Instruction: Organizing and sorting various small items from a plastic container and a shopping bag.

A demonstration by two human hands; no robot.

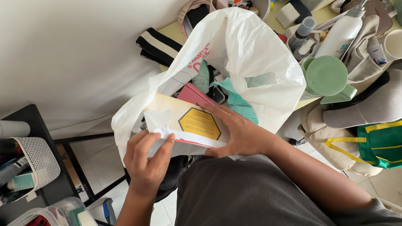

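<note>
A large white plastic bag [251, 54] stands open in front of me, holding a pink box [191, 93], teal paper [236, 102] and other items. At its mouth, a cream and yellow envelope-like packet [184, 119] bears a yellow hexagonal label. My right hand [240, 134] lies flat on the packet's right side, fingers on the label. My left hand [146, 157] pinches the packet's lower left edge together with the bag's rim. Grey cloth [243, 192] covers my lap below.
A cluttered table at the upper right carries a green lidded cup [326, 77], a white pump bottle [341, 33], a small spray bottle [301, 31] and cloths. A green and yellow bag [379, 144] hangs at right. A white mesh basket [37, 161] sits on a black shelf at left.
</note>
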